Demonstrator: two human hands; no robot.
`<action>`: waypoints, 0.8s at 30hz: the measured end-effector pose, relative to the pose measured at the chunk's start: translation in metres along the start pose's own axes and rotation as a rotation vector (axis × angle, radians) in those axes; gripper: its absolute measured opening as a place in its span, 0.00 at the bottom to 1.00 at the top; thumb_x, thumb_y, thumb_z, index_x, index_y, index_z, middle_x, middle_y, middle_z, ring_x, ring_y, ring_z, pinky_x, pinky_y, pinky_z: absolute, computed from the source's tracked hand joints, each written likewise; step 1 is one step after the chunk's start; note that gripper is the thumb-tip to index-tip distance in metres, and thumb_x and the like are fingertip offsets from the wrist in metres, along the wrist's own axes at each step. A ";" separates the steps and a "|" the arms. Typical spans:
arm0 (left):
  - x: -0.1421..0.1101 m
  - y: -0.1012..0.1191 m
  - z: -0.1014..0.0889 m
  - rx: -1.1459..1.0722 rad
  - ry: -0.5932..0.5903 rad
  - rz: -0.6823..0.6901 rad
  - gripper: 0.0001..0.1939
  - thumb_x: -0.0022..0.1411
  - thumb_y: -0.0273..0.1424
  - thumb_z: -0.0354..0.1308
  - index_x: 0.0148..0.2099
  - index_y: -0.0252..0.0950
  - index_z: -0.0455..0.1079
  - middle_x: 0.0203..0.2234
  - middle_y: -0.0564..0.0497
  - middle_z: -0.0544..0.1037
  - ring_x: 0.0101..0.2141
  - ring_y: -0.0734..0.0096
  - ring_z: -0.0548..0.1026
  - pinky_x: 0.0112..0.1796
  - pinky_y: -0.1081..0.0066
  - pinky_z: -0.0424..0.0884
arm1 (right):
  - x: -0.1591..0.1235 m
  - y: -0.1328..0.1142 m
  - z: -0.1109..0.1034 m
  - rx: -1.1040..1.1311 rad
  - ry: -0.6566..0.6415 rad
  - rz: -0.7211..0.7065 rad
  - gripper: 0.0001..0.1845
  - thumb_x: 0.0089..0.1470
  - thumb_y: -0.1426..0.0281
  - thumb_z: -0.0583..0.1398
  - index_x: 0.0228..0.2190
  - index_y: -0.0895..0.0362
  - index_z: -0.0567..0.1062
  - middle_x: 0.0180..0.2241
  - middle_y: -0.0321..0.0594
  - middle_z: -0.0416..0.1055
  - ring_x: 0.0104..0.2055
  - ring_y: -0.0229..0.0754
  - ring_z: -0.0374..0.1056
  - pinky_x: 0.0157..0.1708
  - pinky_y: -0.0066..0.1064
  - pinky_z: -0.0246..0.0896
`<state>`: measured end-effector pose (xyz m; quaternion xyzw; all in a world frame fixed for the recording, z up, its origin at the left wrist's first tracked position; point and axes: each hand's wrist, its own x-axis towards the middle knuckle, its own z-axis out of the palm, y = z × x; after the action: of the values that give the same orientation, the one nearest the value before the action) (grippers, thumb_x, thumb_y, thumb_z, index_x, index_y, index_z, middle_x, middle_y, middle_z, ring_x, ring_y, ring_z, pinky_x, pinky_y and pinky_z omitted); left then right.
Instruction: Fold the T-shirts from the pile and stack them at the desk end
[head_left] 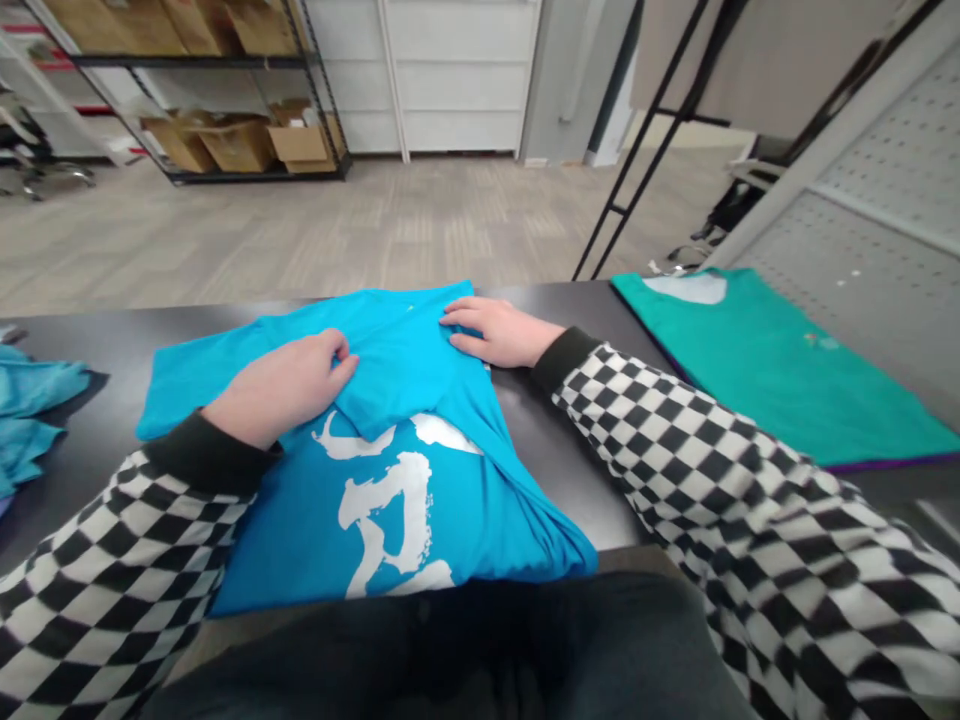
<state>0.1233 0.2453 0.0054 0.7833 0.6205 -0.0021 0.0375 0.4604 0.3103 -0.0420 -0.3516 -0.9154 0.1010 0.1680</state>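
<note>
A bright blue T-shirt (465,510) with large white brush-style printing lies on the dark table in front of me. Part of it is folded over on itself, covering some of the print. My left hand (289,385) is on the left part of the shirt, its fingers curled with thumb and forefinger together on the cloth. Near the far right edge of the shirt rests my right hand (499,332), fingers stretched out flat on the fabric. The shirt's right side is bunched toward the near corner.
Stacked at the right are a folded teal shirt (780,370) and a purple layer beneath it. Crumpled light-blue cloth (34,410) sits at the left of the black table (555,430). Beyond stand a shelf with cardboard boxes (236,142) and a black metal frame (637,160).
</note>
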 end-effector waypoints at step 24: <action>-0.167 0.226 0.019 -0.286 -0.167 0.351 0.13 0.79 0.33 0.58 0.57 0.44 0.83 0.38 0.44 0.86 0.36 0.54 0.82 0.37 0.63 0.68 | 0.007 -0.003 0.004 -0.007 0.010 0.040 0.27 0.76 0.53 0.59 0.67 0.51 0.79 0.75 0.50 0.69 0.76 0.60 0.65 0.71 0.51 0.58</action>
<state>0.3056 0.0310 0.0079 0.8630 0.4634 0.0276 0.1991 0.4526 0.3127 -0.0432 -0.3712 -0.9076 0.0993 0.1692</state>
